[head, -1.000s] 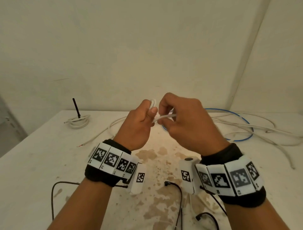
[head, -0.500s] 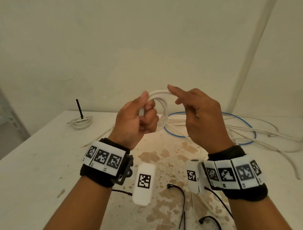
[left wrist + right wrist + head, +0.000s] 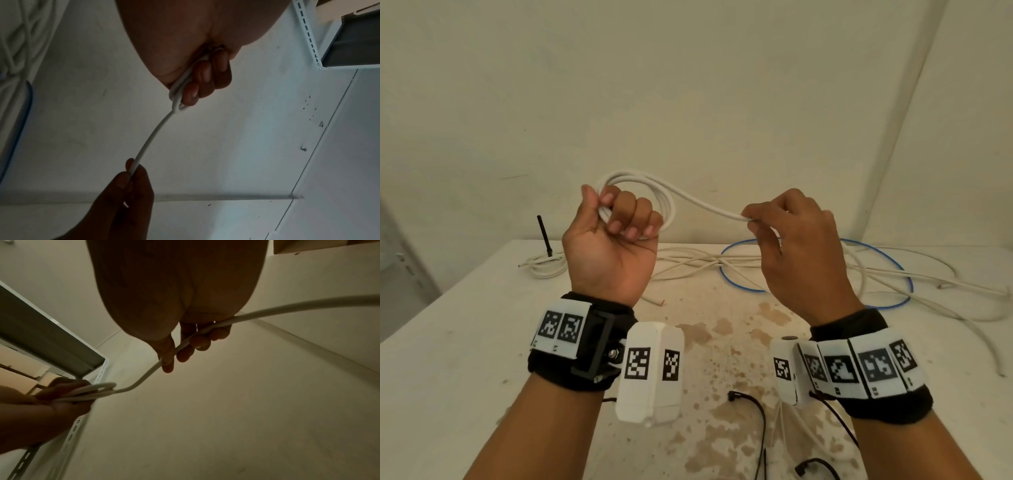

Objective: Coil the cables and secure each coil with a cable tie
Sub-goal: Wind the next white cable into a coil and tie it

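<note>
Head view evenly lit, soft yellowish indoor light, no glare; straight lines bow toward edges. Both wrist views dim, noisy, underexposed; left hand [image 3: 180, 48] and right hand [image 3: 176, 288] near-silhouettes, close and soft-focused; strong wide-angle stretch.

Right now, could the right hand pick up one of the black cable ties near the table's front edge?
Probably not yet: the right hand pinches the white cable running to the left hand's coil. The black cable ties lie uncovered below its wrist.
</note>
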